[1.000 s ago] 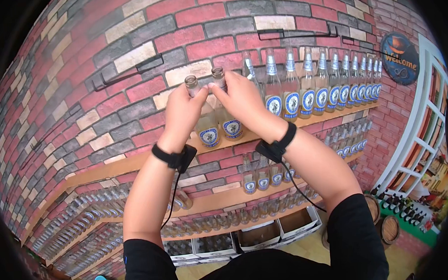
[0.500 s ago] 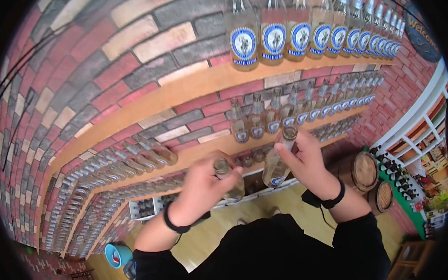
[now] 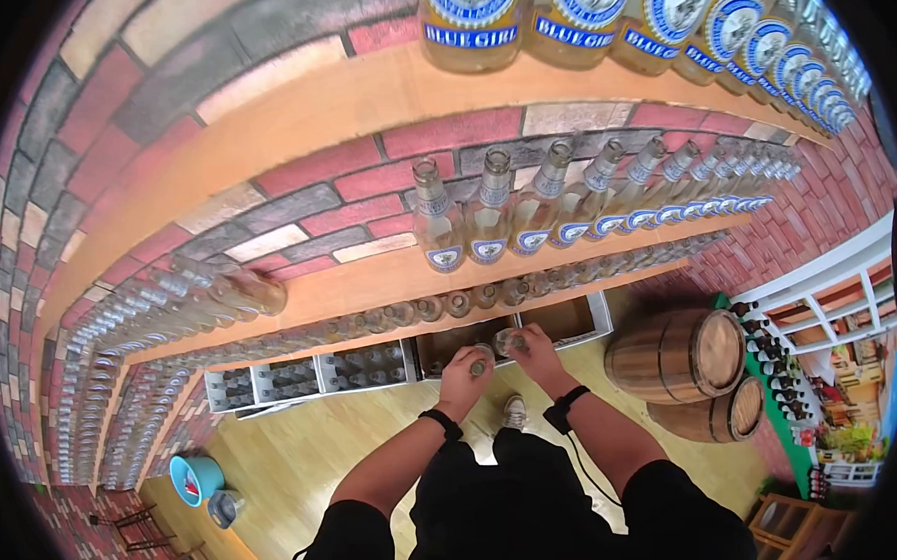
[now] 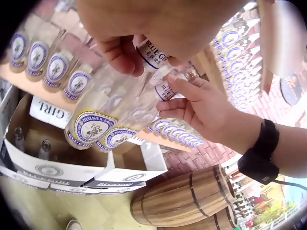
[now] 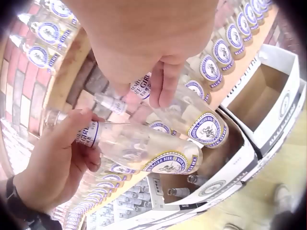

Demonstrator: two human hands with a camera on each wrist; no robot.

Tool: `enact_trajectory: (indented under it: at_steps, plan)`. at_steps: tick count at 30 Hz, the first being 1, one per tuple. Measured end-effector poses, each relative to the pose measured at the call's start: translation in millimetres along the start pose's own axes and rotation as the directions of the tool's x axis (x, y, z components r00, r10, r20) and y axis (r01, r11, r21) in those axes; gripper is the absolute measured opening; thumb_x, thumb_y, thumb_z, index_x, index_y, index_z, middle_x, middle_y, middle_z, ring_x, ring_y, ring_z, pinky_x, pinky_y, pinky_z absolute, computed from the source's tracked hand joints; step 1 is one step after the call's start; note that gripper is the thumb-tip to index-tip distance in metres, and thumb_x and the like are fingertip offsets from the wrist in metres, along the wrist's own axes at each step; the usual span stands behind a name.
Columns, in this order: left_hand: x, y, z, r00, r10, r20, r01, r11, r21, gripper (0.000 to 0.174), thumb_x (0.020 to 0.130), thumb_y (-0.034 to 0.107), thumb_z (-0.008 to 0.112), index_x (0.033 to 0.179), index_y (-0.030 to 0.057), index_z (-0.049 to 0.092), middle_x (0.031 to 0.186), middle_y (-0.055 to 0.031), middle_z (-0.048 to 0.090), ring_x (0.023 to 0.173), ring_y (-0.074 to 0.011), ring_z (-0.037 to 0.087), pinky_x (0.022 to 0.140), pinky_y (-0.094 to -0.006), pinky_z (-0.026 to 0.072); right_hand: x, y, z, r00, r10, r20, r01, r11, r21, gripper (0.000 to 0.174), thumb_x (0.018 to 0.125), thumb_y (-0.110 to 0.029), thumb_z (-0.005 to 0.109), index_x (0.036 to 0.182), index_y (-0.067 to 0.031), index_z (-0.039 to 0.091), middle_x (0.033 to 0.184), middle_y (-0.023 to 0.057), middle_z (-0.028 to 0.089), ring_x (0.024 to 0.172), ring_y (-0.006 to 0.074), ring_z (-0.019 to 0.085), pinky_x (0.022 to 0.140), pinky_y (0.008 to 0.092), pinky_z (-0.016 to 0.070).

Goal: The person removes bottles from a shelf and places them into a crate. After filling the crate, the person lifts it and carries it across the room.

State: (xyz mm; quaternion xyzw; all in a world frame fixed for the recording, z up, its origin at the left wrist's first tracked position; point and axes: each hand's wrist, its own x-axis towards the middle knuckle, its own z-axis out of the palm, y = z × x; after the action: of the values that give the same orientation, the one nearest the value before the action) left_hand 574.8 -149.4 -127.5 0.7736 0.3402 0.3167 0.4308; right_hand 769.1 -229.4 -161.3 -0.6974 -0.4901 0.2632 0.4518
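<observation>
My left hand (image 3: 465,379) grips a clear glass beer bottle (image 5: 129,143) by its neck. Beside it, my right hand (image 3: 534,361) holds a second clear bottle (image 5: 207,128) round the neck label. Both bottles tilt with their bases down, their blue-and-white labels side by side. In the head view the hands hang low over an open white carton (image 4: 55,166), which stands on the floor beneath the shelves. Inside this carton the necks of a few bottles (image 4: 44,148) show at one end. The hands cover parts of both bottle necks.
Rows of labelled bottles line the upper shelf (image 3: 313,156) and the shelf below (image 3: 348,279). Cartons packed with bottles (image 3: 362,369) stand to the left, an open carton (image 3: 570,320) to the right. Wooden barrels (image 3: 672,355) are at the right, a blue bucket (image 3: 197,479) at the left.
Both hands have come down from the top shelf, each with a bottle, to low over the cartons. The head view has tilted downward.
</observation>
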Motion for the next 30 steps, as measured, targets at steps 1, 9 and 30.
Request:
enact_trajectory:
  at_steps: [1, 9, 30]
  plan:
    - [-2.6, -12.7, 8.7, 1.000, -0.026, -0.001, 0.026, 0.999, 0.039, 0.015, 0.087, 0.014, 0.077, 0.094, 0.0026, 0.070, 0.099, -0.0143, 0.068, 0.092, -0.0356, 0.067, 0.082, -0.0410, 0.0549, -1.0, 9.6, 4.7, 1.000, 0.009, 0.012, -0.009, 1.000, -0.002, 0.030, 0.088, -0.016, 0.079, 0.113, -0.0026, 0.068, 0.102, 0.0119, 0.060, 0.075, 0.0235, 0.068, 0.066, 0.0328, 0.0555]
    - [-11.6, -95.7, 58.4, 0.990, -0.138, -0.014, 0.139, 0.984, 0.115, 0.017, 0.085, 0.018, 0.078, 0.096, 0.0065, 0.072, 0.106, -0.0145, 0.068, 0.098, -0.0382, 0.068, 0.084, -0.0441, 0.0570, 12.9, 80.9, 39.4, 0.987, 0.140, 0.074, -0.130, 0.984, -0.121, 0.036, 0.081, -0.020, 0.084, 0.110, -0.0028, 0.071, 0.100, 0.0153, 0.064, 0.085, 0.0309, 0.070, 0.074, 0.0393, 0.0588]
    - [-20.9, -263.0, 144.2, 0.921, -0.335, 0.197, 0.234, 0.883, 0.407, 0.034, 0.080, 0.016, 0.078, 0.110, 0.0009, 0.075, 0.104, -0.0228, 0.073, 0.100, -0.0404, 0.069, 0.091, -0.0462, 0.0569, 26.5, 229.8, 135.3, 0.890, 0.409, 0.203, -0.186, 0.730, -0.658, 0.013, 0.083, -0.014, 0.072, 0.085, -0.0022, 0.077, 0.090, 0.0251, 0.073, 0.088, 0.0420, 0.071, 0.082, 0.0485, 0.0597]
